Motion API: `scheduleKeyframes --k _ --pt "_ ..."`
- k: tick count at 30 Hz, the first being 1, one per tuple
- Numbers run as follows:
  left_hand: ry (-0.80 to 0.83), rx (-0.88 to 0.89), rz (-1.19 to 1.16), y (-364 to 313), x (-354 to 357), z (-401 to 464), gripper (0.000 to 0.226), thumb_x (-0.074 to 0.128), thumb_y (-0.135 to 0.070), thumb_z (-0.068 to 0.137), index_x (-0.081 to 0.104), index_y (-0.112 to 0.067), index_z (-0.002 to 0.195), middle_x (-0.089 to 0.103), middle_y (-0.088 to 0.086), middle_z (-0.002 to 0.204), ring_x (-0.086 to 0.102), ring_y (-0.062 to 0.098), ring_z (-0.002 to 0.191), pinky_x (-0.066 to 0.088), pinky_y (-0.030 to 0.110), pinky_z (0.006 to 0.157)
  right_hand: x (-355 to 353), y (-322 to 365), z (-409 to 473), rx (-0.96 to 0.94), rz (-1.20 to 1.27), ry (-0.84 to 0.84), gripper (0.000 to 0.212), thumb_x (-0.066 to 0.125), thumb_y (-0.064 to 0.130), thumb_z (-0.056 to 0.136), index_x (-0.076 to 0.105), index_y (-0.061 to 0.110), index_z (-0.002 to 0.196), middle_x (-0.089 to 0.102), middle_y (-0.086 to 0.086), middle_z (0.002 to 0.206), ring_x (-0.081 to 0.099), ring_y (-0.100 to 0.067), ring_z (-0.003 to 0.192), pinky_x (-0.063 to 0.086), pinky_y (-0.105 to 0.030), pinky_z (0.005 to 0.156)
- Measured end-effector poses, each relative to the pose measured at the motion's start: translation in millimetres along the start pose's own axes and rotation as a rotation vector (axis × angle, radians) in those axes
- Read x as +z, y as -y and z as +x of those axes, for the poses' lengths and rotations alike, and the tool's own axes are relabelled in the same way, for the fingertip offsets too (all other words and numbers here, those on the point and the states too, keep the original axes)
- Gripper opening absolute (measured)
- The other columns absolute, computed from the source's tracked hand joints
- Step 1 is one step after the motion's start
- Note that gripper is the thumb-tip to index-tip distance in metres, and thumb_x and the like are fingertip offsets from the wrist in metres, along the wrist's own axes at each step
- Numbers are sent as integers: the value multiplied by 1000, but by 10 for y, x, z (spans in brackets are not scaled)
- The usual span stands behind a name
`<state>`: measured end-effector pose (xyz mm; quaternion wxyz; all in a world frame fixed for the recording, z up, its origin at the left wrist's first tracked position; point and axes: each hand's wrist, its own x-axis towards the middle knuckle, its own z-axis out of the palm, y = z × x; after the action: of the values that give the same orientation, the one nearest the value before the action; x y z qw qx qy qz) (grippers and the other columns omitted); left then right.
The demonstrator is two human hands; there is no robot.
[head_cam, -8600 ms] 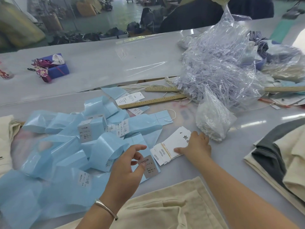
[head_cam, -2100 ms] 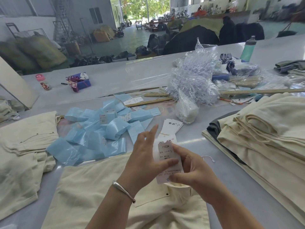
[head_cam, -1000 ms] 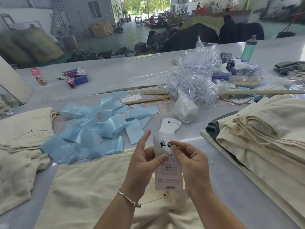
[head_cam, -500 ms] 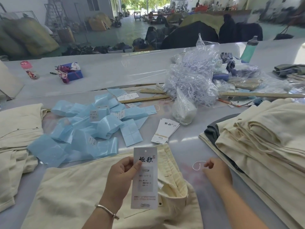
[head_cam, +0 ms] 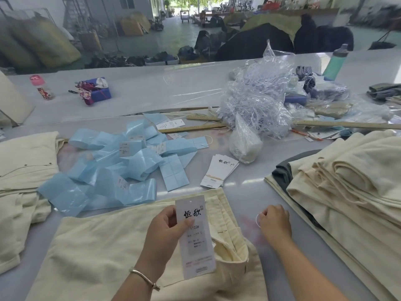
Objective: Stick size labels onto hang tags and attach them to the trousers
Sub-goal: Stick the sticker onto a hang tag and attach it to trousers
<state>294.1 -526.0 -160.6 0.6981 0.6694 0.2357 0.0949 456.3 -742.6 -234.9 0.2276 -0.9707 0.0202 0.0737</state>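
The left hand (head_cam: 161, 233) pinches a hang tag (head_cam: 195, 236) near its top, thumb across the printed face and fingers curled behind, so the tag stands upright over the trousers (head_cam: 121, 253) that lie flat at the near edge of the table (head_cam: 245, 200). A grey size label (head_cam: 197, 238) sits on the middle of the tag, under the black lettering. A metal bangle (head_cam: 144, 278) circles the left wrist. To the right, apart from the tag, the right hand (head_cam: 274, 222) rests on the table with its fingers curled around a thin white string loop (head_cam: 257, 219), which shows at the fingertips. The open waistband of the trousers lies between the two hands. Beyond the trousers, a stack of hang tags (head_cam: 219, 170) lies on the table, and to its left spreads a heap of blue label backing strips (head_cam: 112, 168), a few still carrying labels. A pile of folded trousers (head_cam: 347, 183) rises at the right, and more cream fabric (head_cam: 19, 170) lies at the left. Farther back stand a small clear bag (head_cam: 244, 144), a large clear bag of plastic fasteners (head_cam: 258, 98), and wooden rulers (head_cam: 193, 128). A teal bottle (head_cam: 336, 61) stands at the far right.
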Motion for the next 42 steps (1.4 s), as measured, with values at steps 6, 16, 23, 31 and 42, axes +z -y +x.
scheduleKeyframes --k 6,16,23,31,42 --pt "58 83 95 -45 79 -124 15 63 -11 92 68 -20 103 76 9 80 73 26 76 59 36 67 -422 382 -512 -310 712 -1 15 61 -5 86 54 4 76 63 -3 66 61 -15 66 45 -16 62" --pt "77 332 264 -152 227 -375 19 61 -21 95 70 -36 101 76 -2 83 72 24 76 58 48 71 -703 787 -1229 -638 723 132 30 67 -1 81 50 24 84 67 -2 67 59 -15 61 43 -15 60" --pt "87 400 273 -223 253 -492 18 63 -23 92 74 -35 100 76 -8 89 73 15 82 59 44 75 -673 802 -1331 -566 772 -40 30 68 -1 78 50 23 83 65 -1 63 53 -8 51 36 -11 53" --pt "107 409 235 -214 279 -541 18 61 -26 89 76 -31 97 76 -5 91 71 16 85 58 37 75 -694 772 -1383 -582 750 -11 33 69 -3 78 50 23 83 65 1 63 49 -6 51 36 -11 54" --pt "68 378 -47 -304 192 -588 22 64 16 80 71 -4 88 71 12 79 67 15 71 53 21 66 -727 803 -1585 -596 953 206 29 69 -3 79 54 20 87 70 -1 70 64 -18 65 51 -25 66"
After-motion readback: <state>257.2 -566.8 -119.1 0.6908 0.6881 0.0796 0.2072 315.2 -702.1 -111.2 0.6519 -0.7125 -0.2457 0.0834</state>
